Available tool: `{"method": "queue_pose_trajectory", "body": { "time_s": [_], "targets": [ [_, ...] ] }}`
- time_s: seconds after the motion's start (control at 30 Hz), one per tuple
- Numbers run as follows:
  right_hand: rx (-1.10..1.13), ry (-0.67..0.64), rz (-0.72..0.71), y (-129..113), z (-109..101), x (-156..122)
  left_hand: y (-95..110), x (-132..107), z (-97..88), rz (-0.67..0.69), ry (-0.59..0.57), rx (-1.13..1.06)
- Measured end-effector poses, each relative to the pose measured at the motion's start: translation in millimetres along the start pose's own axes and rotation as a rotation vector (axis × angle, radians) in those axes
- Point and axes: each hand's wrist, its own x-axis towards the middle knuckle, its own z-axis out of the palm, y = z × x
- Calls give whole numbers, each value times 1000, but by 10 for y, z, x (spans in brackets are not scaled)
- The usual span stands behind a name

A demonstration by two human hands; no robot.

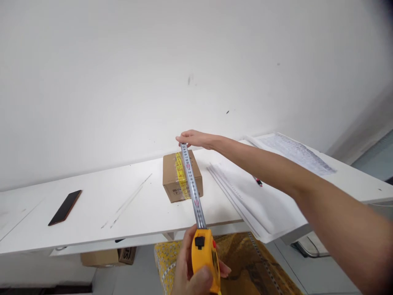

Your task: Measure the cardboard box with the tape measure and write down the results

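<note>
A small brown cardboard box (172,172) with yellow printed tape across its top sits on the white table. My left hand (186,270) is wrapped round the yellow case of a tape measure (201,252), which has a black slider and a red button, in front of the table's near edge. From it the metal blade (194,190) runs out over the top of the box. Beyond the box's far side, my right hand (193,138) pinches the blade's far end, close to the wall. The tip itself is hidden by the fingers.
A dark phone (65,207) lies on the table (92,205) at left. Right of the box are stacked white papers (260,209), a pen (258,180) and a printed sheet (296,151). Below stand another carton (101,258) and something covered in yellow patterned material (164,252).
</note>
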Motion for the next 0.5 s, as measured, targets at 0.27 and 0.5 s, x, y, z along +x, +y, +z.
{"method": "queue_pose_trajectory", "body": {
  "time_s": [0.27, 0.5],
  "targets": [
    [-90, 120, 110, 571, 342, 407, 193, 6, -20, 16, -9, -104],
    [-43, 87, 126, 657, 358, 403, 160, -44, 32, -61, -40, -210]
  ]
}}
